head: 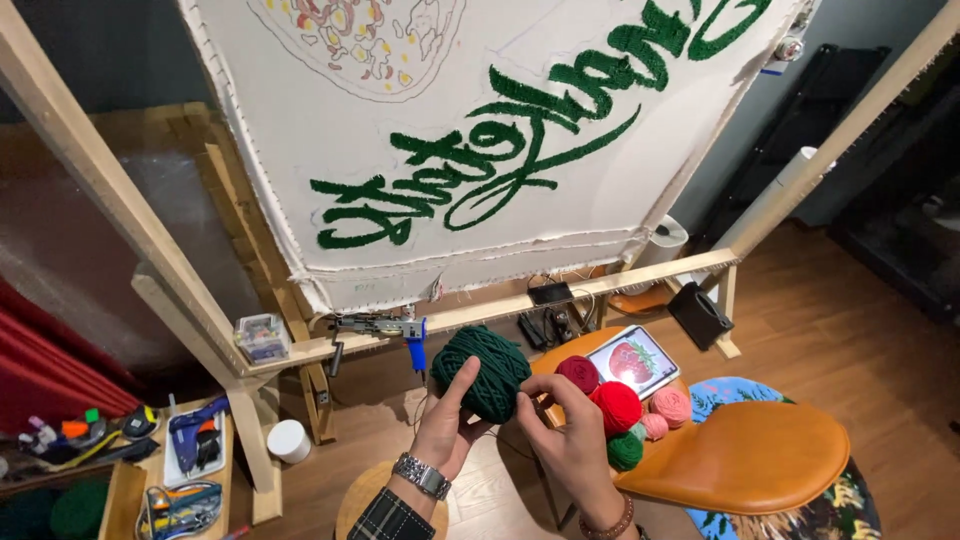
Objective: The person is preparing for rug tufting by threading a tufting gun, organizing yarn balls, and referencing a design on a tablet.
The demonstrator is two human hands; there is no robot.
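We hold a dark green yarn ball [482, 371] just below the wooden frame's lower bar [500, 310]. Left hand [445, 425] cups it w/ fingers wrapped around; right hand [570, 435] pinches its right side, fingertips closed on yarn. Small clear box [262, 337], multicoloured contents, sits on the bar's left end. Right of the ball: red, maroon & pink balls [615, 405], tablet [633, 360] showing a strawberry.

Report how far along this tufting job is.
Done: the green lettering on the stretched cloth looks filled in. In hand: the left hand holds a dark green yarn ball while the right hand pinches at it. Left: the round motif at the top is mostly outline.
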